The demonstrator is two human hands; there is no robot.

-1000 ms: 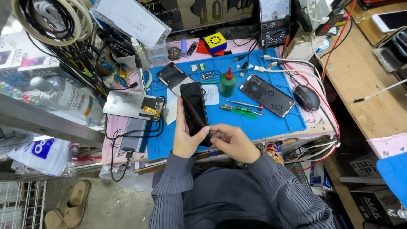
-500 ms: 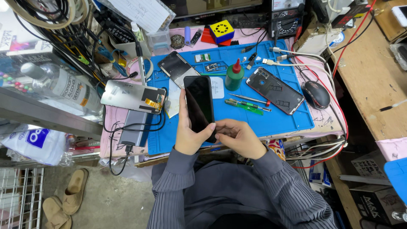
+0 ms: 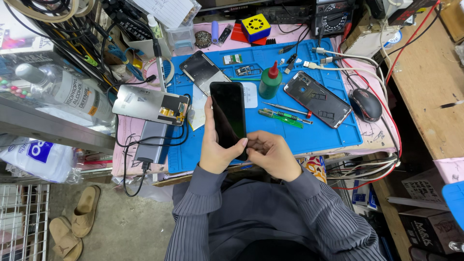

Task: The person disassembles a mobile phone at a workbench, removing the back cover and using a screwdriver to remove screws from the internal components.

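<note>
My left hand (image 3: pixel 216 147) grips a black smartphone (image 3: pixel 228 113) by its lower edge, screen up and dark, above the blue work mat (image 3: pixel 319 140). My right hand (image 3: pixel 270 153) pinches the phone's bottom corner, fingers curled against it. On the mat beyond lie a green bottle with a red cap (image 3: pixel 269 80), a green-handled tool (image 3: pixel 280 118), a thin screwdriver (image 3: pixel 287 110) and an opened phone frame (image 3: pixel 316 99). Another dark phone panel (image 3: pixel 203 70) lies at the mat's upper left.
A silver opened phone back (image 3: pixel 150 105) and a grey power bank (image 3: pixel 152 142) lie left of the mat. A black mouse (image 3: pixel 366 104), white cables (image 3: pixel 338 60), a clear alcohol bottle (image 3: pixel 63 92) and a yellow cube (image 3: pixel 255 26) surround it. Sandals (image 3: pixel 75 222) sit on the floor.
The phone has stayed in both hands; my right hand's fingers have shifted slightly at its bottom edge. The view has tilted down a little.
</note>
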